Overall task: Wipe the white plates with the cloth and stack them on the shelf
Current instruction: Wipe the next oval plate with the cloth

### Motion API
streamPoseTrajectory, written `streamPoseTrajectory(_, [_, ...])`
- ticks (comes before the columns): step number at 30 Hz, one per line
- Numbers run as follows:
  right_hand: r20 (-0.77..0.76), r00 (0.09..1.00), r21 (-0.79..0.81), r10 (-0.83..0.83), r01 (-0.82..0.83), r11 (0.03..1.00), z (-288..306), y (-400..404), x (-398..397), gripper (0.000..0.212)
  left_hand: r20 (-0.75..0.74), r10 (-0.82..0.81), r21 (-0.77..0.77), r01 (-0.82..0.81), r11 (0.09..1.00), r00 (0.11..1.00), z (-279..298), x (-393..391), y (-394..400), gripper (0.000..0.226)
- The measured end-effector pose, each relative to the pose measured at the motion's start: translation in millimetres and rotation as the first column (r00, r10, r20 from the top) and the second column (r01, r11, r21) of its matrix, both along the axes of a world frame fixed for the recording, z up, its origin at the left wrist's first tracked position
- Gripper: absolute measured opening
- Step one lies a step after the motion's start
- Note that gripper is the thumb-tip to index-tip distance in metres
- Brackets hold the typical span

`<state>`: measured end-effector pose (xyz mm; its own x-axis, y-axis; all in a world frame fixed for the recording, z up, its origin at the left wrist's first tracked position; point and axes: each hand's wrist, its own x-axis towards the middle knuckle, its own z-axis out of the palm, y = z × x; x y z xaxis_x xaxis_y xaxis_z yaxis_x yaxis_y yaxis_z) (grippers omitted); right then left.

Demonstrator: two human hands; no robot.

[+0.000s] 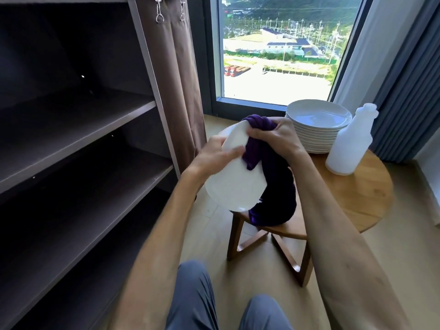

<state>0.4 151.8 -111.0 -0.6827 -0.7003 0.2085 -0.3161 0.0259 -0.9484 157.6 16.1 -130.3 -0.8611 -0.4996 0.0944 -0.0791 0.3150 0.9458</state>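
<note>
While left hand [217, 151] grips plate [234, 184], cloth [273, 184] under rt fingers [259, 136]

A round wooden tabletop [362, 201] carries a stack of white plates [317, 126] and, just beside it, a white plastic bottle [348, 145].

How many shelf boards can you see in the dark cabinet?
3: an upper shelf board, a middle one, and a lowest one; more may lie beyond the frame.
</note>
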Motion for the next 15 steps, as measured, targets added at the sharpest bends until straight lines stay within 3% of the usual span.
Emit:
streamPoseTrajectory(2, [0.074,0.997,-0.033,-0.038,0.04,0.999,-5.2,-1.9,3.0,0.027,-0.068,0.043,-0.046,-0.047,0.998,0.997,-0.9,-2.8,6.6,0.028])
streamPoseTrajectory(7, [0.236,0.966,-0.103,-0.102,0.129,0.986,-7.9,3.8,10.0,0.013,-0.255,0.213,0.087,-0.197,0.976,0.943,-29.6,-6.4,32.7,0.023])
streamPoseTrajectory(12, [0.343,0.933,-0.106,-0.112,0.157,0.982,-13.7,11.6,10.6,0.017,-0.298,0.3,0.245,-0.232,0.942,0.906,-40.4,-12.2,55.7,0.016])
streamPoseTrajectory(15, [0.397,0.898,-0.137,-0.187,0.26,0.956,-25.9,11.7,13.2,0.024,-0.332,0.329,0.268,-0.247,0.931,0.884,-35.8,-18.1,61.5,0.018])
